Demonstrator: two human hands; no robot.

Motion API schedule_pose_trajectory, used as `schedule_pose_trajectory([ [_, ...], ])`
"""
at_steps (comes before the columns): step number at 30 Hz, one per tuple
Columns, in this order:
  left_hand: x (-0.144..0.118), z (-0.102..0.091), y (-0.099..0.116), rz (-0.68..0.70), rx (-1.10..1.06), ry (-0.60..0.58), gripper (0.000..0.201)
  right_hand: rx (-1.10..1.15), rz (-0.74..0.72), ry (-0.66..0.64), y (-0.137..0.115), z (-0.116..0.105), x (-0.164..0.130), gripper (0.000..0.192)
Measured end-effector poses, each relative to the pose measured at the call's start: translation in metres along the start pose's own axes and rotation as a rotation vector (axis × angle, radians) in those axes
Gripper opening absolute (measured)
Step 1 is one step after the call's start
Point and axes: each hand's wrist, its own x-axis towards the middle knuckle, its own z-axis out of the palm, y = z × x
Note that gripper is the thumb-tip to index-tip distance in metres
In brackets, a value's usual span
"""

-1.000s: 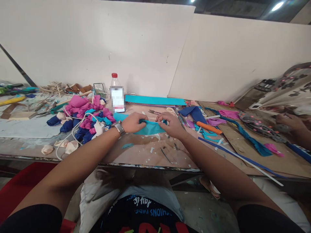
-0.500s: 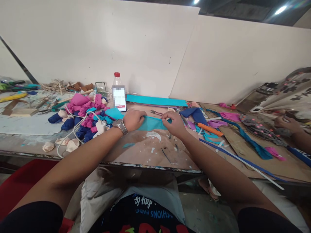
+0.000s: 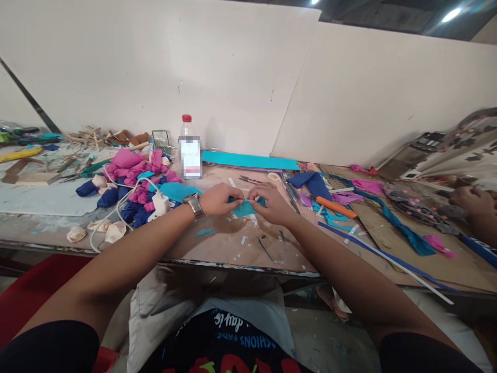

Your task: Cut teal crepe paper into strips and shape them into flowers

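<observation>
Between my two hands is a piece of turquoise crepe paper point(image 3: 244, 209), bunched and hanging a little above the table. My left hand point(image 3: 222, 199), with a metal watch point(image 3: 194, 205) on the wrist, pinches its left part. Opposite it, my right hand point(image 3: 271, 202) pinches the right part with thumb and forefinger. The fingertips of both hands nearly meet. A larger turquoise sheet point(image 3: 178, 192) lies left of my left hand. Scissors point(image 3: 250, 180) rest just beyond my hands.
At left is a heap of pink and blue crepe paper flowers point(image 3: 134, 176) with a white cable point(image 3: 120, 207). A phone point(image 3: 190, 158) leans on a bottle point(image 3: 187, 124). An orange-handled tool point(image 3: 336, 206) lies at right. Another person's hand point(image 3: 471, 204) is at far right.
My hands have drawn together, and the turquoise strip stretched between them is now gathered into a short piece. The turquoise sheet on the left lies lower and flatter.
</observation>
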Motion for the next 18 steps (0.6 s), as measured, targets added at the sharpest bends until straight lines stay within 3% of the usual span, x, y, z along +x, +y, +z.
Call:
schedule_pose_trajectory([
  [18,0.0011,-0.0003,0.0035,0.004,-0.071,-0.076,0.036,-0.014,-0.002,-0.022,-0.0057,-0.0024,-0.0008,0.011],
])
